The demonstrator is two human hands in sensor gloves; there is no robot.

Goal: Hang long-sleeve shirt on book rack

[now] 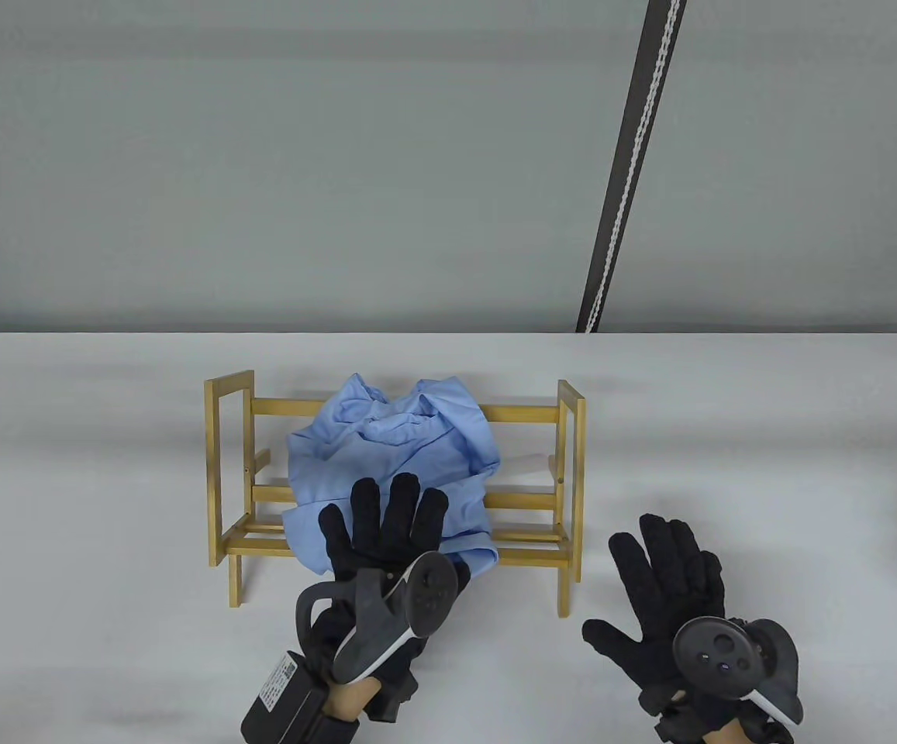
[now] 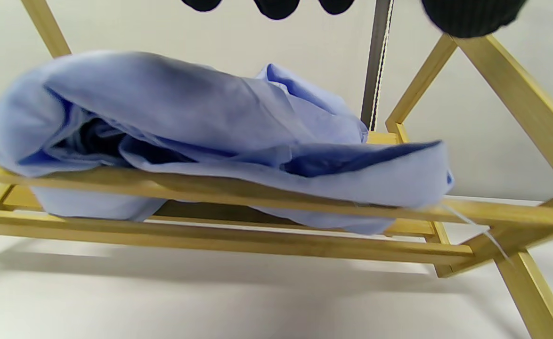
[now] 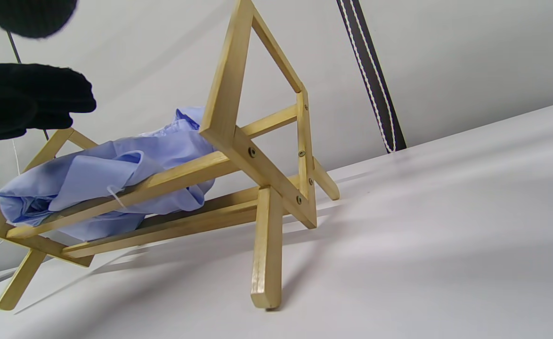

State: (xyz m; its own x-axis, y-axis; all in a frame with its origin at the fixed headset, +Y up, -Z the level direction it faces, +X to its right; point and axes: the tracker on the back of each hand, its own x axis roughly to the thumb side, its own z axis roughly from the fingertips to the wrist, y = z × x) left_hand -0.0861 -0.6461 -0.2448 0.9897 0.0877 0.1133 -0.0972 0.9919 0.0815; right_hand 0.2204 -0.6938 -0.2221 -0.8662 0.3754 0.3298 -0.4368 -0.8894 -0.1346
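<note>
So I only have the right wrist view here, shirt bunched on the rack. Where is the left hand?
Observer: The left hand lies open over the shirt, fingers spread.
Operator: And the right hand?
Observer: The right hand is open above the table, beside the book rack, holding nothing.
Operator: Does the shirt hang below the front rail?
Observer: In the left wrist view, fabric droops under that rail.

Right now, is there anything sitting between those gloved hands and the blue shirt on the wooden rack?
Nothing visible does. The blue shirt lies bunched on the wooden rack. The left hand hovers spread right over its near edge, and only bare table lies between the open right hand and the rack.
</note>
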